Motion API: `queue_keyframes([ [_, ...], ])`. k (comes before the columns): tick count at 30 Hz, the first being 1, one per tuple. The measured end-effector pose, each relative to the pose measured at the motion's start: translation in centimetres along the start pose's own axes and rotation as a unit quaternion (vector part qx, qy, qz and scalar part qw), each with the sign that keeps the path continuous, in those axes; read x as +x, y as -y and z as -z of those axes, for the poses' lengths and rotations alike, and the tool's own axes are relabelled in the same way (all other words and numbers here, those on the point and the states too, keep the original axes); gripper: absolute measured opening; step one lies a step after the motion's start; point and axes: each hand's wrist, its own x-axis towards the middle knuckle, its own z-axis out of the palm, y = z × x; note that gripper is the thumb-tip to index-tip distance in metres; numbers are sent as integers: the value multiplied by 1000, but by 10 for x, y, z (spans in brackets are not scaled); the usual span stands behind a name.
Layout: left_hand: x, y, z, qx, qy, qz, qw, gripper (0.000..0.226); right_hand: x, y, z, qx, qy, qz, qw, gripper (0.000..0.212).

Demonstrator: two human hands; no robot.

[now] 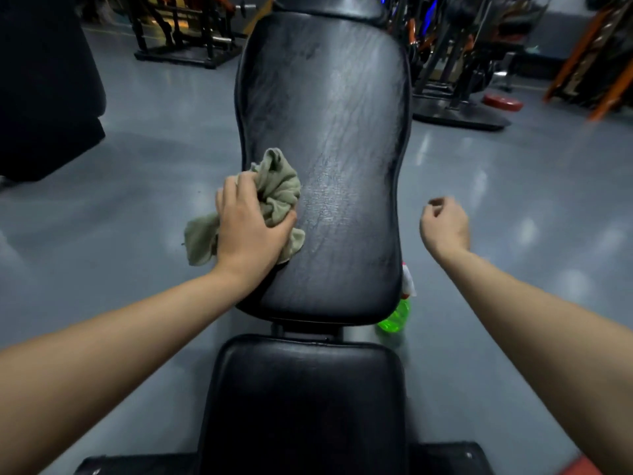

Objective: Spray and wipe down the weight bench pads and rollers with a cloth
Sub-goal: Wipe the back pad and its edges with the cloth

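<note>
A long black back pad (335, 132) runs away from me, streaked with wet marks. Below it lies the black seat pad (305, 399). My left hand (250, 224) grips a bunched grey-green cloth (277, 190) against the pad's left edge, part of the cloth hanging off the side. My right hand (445, 224) hovers over the floor to the right of the pad, fingers loosely curled, holding nothing. A green spray bottle (397, 315) with a white and red head stands on the floor by the pad's lower right corner, partly hidden by it.
Shiny grey floor (513, 200) surrounds the bench. Black gym frames (185, 32) stand far left, more machines (455, 73) and orange racks (589, 56) far right, with a red disc (503, 102) on the floor. A dark bulky object (44, 90) stands at left.
</note>
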Motion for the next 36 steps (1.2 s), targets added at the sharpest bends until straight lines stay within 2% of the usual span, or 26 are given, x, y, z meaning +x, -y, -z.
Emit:
queue_keyframes([
  [1, -4, -2, -4, 10, 21, -50, 998, 47, -2, -25, -4, -57, 85, 5, 995, 38],
  [3, -10, -5, -13, 40, 76, -160, 983, 50, -13, -65, -10, -148, 252, 23, 956, 54],
  [4, -13, -4, -17, 63, 106, -218, 968, 50, -20, -79, -12, -161, 308, 13, 938, 65],
  [6, -14, -2, -26, 113, 154, -314, 930, 49, -26, -96, -18, -160, 365, -1, 917, 88],
  [7, -14, -1, -29, 133, 168, -342, 915, 49, -28, -101, -23, -165, 386, 4, 908, 92],
  [9, -10, -1, -32, 153, 179, -372, 898, 50, -29, -112, -36, -168, 402, 16, 900, 87],
  [13, 1, -1, -37, 178, 175, -410, 877, 50, -28, -123, -63, -142, 359, 7, 923, 50],
  [15, 0, -1, -39, 183, 167, -409, 879, 50, -27, -130, -71, -117, 340, 10, 933, 46],
  [17, -2, 0, -41, 185, 165, -406, 880, 49, -28, -140, -72, -89, 347, 10, 934, 61],
  [20, -2, 2, -41, 184, 162, -404, 881, 48, -37, -159, -71, -104, 383, 14, 918, 99],
  [22, -1, 3, -42, 176, 157, -402, 885, 47, -38, -164, -77, -72, 367, 7, 927, 117],
  [24, -1, 5, -43, 158, 152, -396, 892, 45, -34, -160, -88, -15, 338, 38, 940, 125],
  [26, 1, 6, -44, 149, 150, -394, 894, 45, -33, -149, -96, 9, 314, 64, 947, 113],
  [29, 2, 6, -44, 149, 146, -391, 896, 45, -35, -144, -100, -1, 283, 34, 959, 80],
  [31, 2, 7, -45, 145, 144, -391, 897, 44, -34, -143, -103, -14, 266, 26, 963, 69],
  [34, 2, 7, -45, 142, 147, -394, 896, 44, -39, -125, -101, -35, 272, 66, 959, 53],
  [36, 1, 8, -44, 144, 145, -392, 897, 43, -41, -112, -95, -52, 251, 77, 963, 29],
])
